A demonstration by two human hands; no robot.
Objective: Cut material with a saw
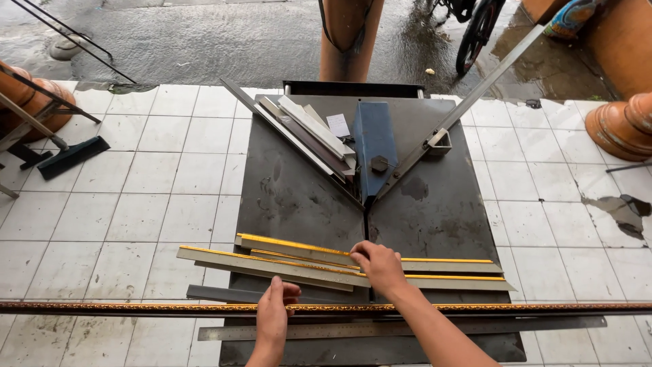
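Observation:
Several cut lengths of gold-edged frame moulding (435, 265) lie side by side on a dark metal work table (292, 197). My right hand (377, 265) rests on them with fingers curled over the middle pieces. My left hand (274, 314) lies flat, fingers together, on a grey strip near a long ornate gold-and-dark moulding (136, 307) that runs across the whole view. A steel ruler (326, 331) lies just below that moulding.
A blue mitre cutter blade (375, 146) sits at the table's centre between two angled guide rails (475, 92). More moulding offcuts (312, 129) are stacked at the back left. White floor tiles surround the table; clay pots (621, 126) stand right, a squeegee (71, 155) left.

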